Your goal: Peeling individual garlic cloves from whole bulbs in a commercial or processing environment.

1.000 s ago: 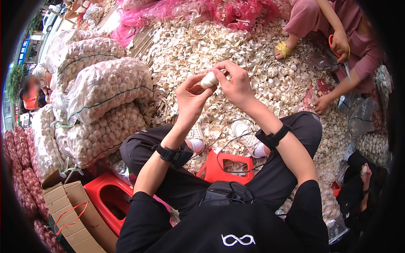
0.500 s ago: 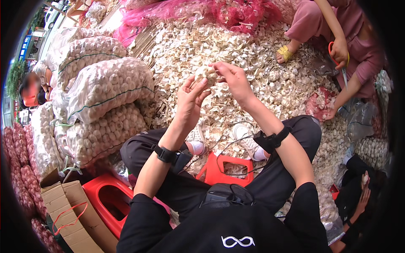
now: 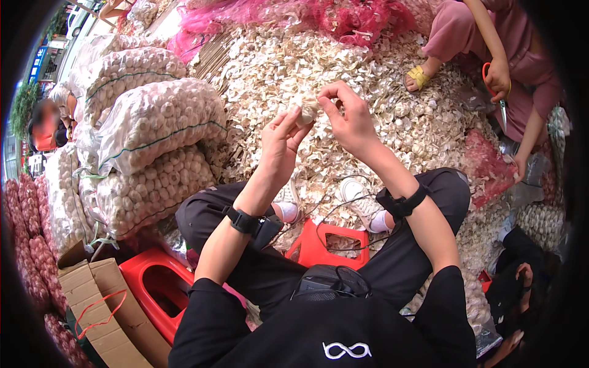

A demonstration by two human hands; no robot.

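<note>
A: Looking through the head view, what is different now?

B: The garlic bulb sits beyond the red stool, gripped by the left hand alone, between thumb and fingers. A second ago both hands clasp it; now the right hand stands just beside it, also beyond the stool, thumb and forefinger bent toward each other.

A: And what does that mean for the handling?

B: My judgement: the left does the steadying, so the right is free to move over the bulb.

A: Anything else?

B: To the stool's right and farther out, a red mesh spreads wider than half a second ago. A co-worker's hand is at its edge; their other hand holds scissors.

A: What stays unclear?

B: Whether the right fingertips touch the bulb or pinch some scrap; I can't tell. Left fingers cover the bulb's lower part. Well right of the stool, another person's hand shows small and dim, the body cut by the dark rim.
</note>
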